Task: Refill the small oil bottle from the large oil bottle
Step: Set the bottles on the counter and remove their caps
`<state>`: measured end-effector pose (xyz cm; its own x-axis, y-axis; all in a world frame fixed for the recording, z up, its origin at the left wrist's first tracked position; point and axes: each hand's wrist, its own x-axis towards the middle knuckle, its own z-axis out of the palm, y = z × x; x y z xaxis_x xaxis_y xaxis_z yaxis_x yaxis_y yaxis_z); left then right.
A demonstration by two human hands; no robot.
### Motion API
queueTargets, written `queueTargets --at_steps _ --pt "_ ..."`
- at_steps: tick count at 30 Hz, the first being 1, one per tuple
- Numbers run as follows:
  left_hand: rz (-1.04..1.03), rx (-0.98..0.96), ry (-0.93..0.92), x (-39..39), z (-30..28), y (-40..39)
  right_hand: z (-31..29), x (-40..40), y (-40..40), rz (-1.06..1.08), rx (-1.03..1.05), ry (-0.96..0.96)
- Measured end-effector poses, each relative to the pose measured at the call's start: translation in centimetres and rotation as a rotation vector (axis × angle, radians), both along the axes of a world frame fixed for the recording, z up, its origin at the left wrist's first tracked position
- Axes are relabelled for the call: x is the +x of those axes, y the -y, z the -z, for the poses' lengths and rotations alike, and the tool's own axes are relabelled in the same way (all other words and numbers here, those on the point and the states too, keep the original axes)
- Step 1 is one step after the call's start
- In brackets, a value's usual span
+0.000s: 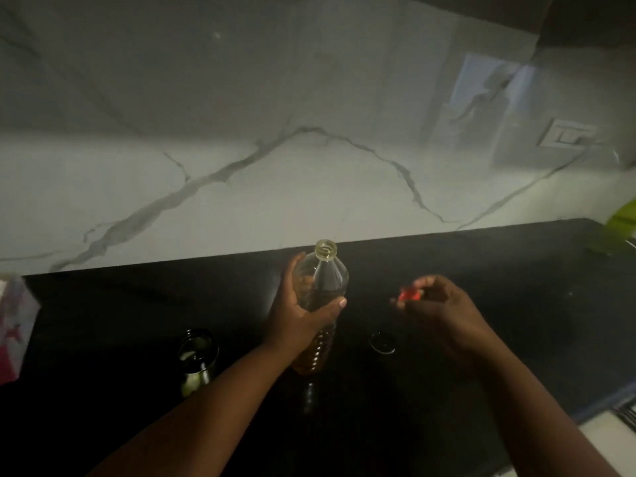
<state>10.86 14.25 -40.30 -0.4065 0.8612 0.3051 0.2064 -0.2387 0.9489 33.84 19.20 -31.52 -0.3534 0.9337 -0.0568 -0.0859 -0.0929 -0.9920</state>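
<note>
- Large oil bottle (321, 297) stands upright on the black counter (481, 270), mouth uncapped. Amber oil shows only in the ribbed lower part; upper half looks clear.
- Left hand (303, 309) is wrapped round the bottle's shoulder, thumb across the front, fingers behind. Firm full-hand hold.
- Right hand (444, 304) pinches the red cap (409, 295) at the fingertips, just above the counter and well right of the bottle. Hand is motion-blurred; whether the cap touches the counter, cannot tell.
- Small oil bottle (198, 358) is dark glass, standing left of the large one and nearer the person, mouth open. Its level is unreadable in this light.
- Small dark lid (382, 342) lies on the counter between bottle and right hand, probably the small bottle's.
- Step in hand, my read: park the red cap, then pour.
- Doing it well: set the cap down near the dark lid, clear of the pour path, inside facing up so it stays clean.
- Left grip sits high, so tilt control would be poor. Suggest the freed right hand takes the ribbed lower body.
- Bring the two mouths close before tilting; the small mouth is narrow and there's no funnel in view.
- Tilt slowly, since oil low in the bottle arrives late, then surges.
- Dim light and a black counter hide spills. Watch the stream, not the level.
</note>
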Motion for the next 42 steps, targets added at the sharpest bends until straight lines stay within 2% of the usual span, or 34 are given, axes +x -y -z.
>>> queueTargets --at_steps 3,8,12,18,24,28,31,35,39,42 --pt "-0.004 0.015 0.003 0.0 0.1 -0.3 6.0 2.6 1.0 0.167 -0.086 0.101" --pt "0.000 0.047 0.013 0.2 0.6 -0.6 13.6 3.4 3.0 0.296 0.032 0.458" --pt "-0.022 0.062 0.001 0.4 1.0 -0.8 16.0 2.8 3.9 0.266 0.216 0.745" --pt "0.001 0.024 -0.006 0.5 1.6 -0.8 16.9 2.7 3.6 0.192 0.350 0.928" --pt "0.057 -0.033 -0.015 0.2 1.3 -0.9 15.8 2.2 3.1 0.232 0.238 0.785" --pt "0.121 -0.173 -0.062 -0.4 0.2 -0.2 12.4 0.9 3.5 0.400 0.487 0.673" --pt "0.154 -0.273 -0.137 -1.5 -1.3 0.5 7.8 -1.4 2.8 0.229 0.571 0.538" --pt "0.040 -0.457 -0.311 -3.6 -3.7 1.8 3.7 -5.4 1.0 -0.127 0.549 0.394" --pt "-0.040 -0.544 -0.437 -5.8 -4.4 4.2 3.7 -8.1 -0.4 -0.467 0.452 0.302" --pt "-0.108 -0.623 -0.601 -6.9 -4.3 6.0 5.1 -9.2 -1.0 -0.579 0.403 0.273"
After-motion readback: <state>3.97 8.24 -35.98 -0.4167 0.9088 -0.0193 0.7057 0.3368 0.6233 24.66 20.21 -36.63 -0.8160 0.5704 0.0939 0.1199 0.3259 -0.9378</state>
